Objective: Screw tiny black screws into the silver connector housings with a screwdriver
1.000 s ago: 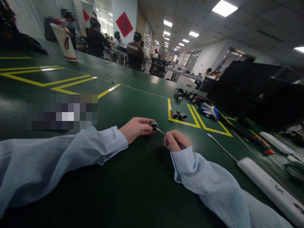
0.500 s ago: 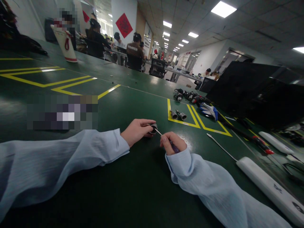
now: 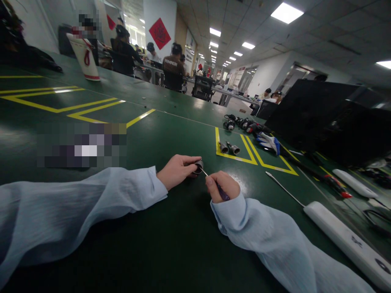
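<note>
My left hand (image 3: 177, 171) is closed around a small round metal part (image 3: 198, 167), whose open end faces right. In my right hand (image 3: 223, 186) is a screwdriver (image 3: 222, 193) with a dark purple handle, gripped between thumb and fingers. Its thin shaft points up and left, and the tip is at the mouth of the metal part; how deep it reaches is hidden. Two similar metal parts (image 3: 229, 147) lie inside a yellow taped square, beyond my right hand.
Right of my right arm lies a white power strip (image 3: 345, 240) with a cable. Blue-white gloves (image 3: 269, 142), dark metal parts (image 3: 230, 123) and a black monitor (image 3: 311, 110) are farther back. A paper cup-like container (image 3: 85, 59) stands back left. People sit beyond the table (image 3: 171, 130).
My right hand has shifted very slightly, and the screwdriver handle has tilted a little steeper. My left hand still holds the metal part, almost in place.
</note>
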Demonstrator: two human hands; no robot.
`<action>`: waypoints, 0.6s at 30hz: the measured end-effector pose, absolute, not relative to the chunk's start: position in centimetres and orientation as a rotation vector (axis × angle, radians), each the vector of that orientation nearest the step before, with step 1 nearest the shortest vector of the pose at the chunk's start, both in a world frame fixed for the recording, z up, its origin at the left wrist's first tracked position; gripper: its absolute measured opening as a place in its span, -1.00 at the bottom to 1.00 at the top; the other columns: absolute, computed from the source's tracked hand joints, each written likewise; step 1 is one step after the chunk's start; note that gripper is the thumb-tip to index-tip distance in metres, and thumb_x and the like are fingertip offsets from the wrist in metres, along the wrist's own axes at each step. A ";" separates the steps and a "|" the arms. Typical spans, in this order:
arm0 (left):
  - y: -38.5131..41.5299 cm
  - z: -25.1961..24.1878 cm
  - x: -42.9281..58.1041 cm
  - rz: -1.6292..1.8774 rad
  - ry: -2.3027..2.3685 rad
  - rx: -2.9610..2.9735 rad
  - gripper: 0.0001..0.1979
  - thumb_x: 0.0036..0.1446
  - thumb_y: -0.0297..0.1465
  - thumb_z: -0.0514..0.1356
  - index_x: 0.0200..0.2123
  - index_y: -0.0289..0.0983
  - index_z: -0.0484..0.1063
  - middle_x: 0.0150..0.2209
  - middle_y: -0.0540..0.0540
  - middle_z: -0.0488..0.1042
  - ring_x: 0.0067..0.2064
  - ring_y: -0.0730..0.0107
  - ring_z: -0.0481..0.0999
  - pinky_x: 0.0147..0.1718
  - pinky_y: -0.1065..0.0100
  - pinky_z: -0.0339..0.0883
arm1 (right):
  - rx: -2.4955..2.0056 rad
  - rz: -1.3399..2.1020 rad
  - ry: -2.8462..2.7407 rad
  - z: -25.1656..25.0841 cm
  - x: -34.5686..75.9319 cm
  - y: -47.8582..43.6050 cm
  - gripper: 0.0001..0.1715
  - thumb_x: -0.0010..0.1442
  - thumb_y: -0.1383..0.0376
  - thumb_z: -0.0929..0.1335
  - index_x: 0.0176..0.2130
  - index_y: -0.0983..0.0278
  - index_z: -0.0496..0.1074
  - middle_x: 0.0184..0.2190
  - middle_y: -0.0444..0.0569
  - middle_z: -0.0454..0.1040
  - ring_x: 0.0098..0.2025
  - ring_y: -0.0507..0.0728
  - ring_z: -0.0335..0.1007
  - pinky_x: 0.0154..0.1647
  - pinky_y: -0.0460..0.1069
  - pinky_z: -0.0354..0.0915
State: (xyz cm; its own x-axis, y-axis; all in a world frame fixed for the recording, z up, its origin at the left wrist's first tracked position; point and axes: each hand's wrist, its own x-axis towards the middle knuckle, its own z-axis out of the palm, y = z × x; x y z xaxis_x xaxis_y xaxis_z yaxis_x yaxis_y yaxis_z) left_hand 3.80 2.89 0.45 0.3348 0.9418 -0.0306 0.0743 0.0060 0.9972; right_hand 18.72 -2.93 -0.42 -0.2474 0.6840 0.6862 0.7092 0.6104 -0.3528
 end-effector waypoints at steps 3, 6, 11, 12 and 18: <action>3.0 0.3 3.9 0.903 1.013 1.386 -0.61 -0.04 -0.53 0.15 -0.07 -0.37 0.39 -0.23 -0.16 0.51 -0.24 0.33 0.49 -0.26 0.30 0.42 | -1.082 -0.098 -1.990 -0.5 18.8 -2.9 -0.72 0.17 0.32 0.19 -0.53 0.28 0.32 -0.66 -0.09 0.32 -0.56 0.03 0.21 -0.48 -0.07 0.15; 3.0 0.1 3.9 0.906 1.015 1.389 -0.61 -0.03 -0.53 0.14 -0.06 -0.37 0.38 -0.29 -0.13 0.53 -0.26 0.34 0.50 -0.25 0.30 0.42 | -1.054 -0.175 -2.026 -0.8 18.8 -2.7 -0.74 0.16 0.32 0.19 -0.52 0.27 0.32 -0.63 -0.07 0.36 -0.55 0.03 0.22 -0.47 -0.07 0.16; 3.0 0.3 3.9 0.904 0.999 1.399 -0.62 -0.01 -0.56 0.10 -0.06 -0.34 0.38 -0.23 -0.14 0.50 -0.25 0.35 0.50 -0.28 0.31 0.43 | -1.001 -0.301 -2.093 -1.1 18.8 -2.4 -0.74 0.16 0.34 0.19 -0.53 0.28 0.31 -0.64 -0.06 0.36 -0.56 0.04 0.21 -0.47 -0.06 0.15; 3.0 0.3 3.9 0.901 0.999 1.401 -0.63 -0.01 -0.56 0.10 -0.07 -0.34 0.39 -0.22 -0.15 0.50 -0.24 0.35 0.49 -0.28 0.32 0.43 | -0.994 -0.309 -2.097 -1.2 18.8 -2.4 -0.74 0.15 0.34 0.19 -0.53 0.28 0.31 -0.64 -0.06 0.36 -0.56 0.04 0.21 -0.48 -0.06 0.14; 2.8 0.5 3.9 0.902 1.008 1.404 -0.65 -0.03 -0.54 0.12 -0.11 -0.34 0.41 -0.22 -0.13 0.50 -0.23 0.33 0.49 -0.28 0.33 0.43 | -0.993 -0.327 -2.120 -1.3 18.9 -2.2 -0.74 0.16 0.34 0.19 -0.52 0.28 0.30 -0.63 -0.05 0.36 -0.55 0.06 0.21 -0.47 -0.06 0.14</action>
State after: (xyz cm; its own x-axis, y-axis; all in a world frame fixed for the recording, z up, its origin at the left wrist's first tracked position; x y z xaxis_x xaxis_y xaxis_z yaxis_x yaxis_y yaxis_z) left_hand 3.88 2.79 0.50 0.3405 0.9399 -0.0238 0.0800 -0.0037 0.9968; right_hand 18.85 -2.24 -1.30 -0.4099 0.5479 0.7292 0.7423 0.6650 -0.0824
